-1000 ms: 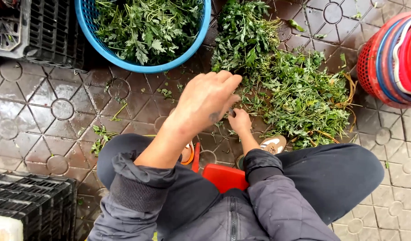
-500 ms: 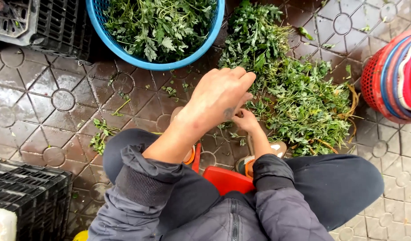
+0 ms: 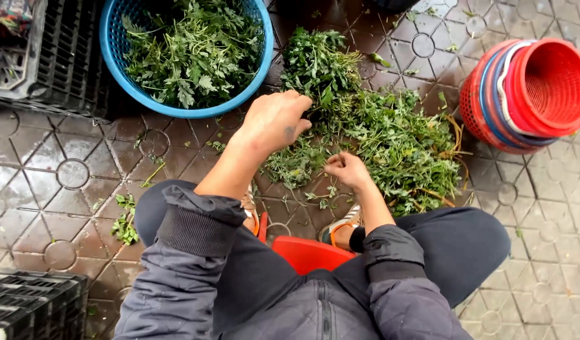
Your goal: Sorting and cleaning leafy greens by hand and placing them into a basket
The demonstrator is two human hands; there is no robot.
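From the head view, your left hand (image 3: 274, 123) is curled with fingers bent, gripping sprigs at the near edge of the heap of leafy greens (image 3: 390, 135). Your right hand (image 3: 345, 169) is also closed, pinching a small stem low by your knee. The heap lies on the tiled floor (image 3: 69, 176) ahead of you, its long axis running from the far left toward the near right, beside the blue basket (image 3: 113, 56).
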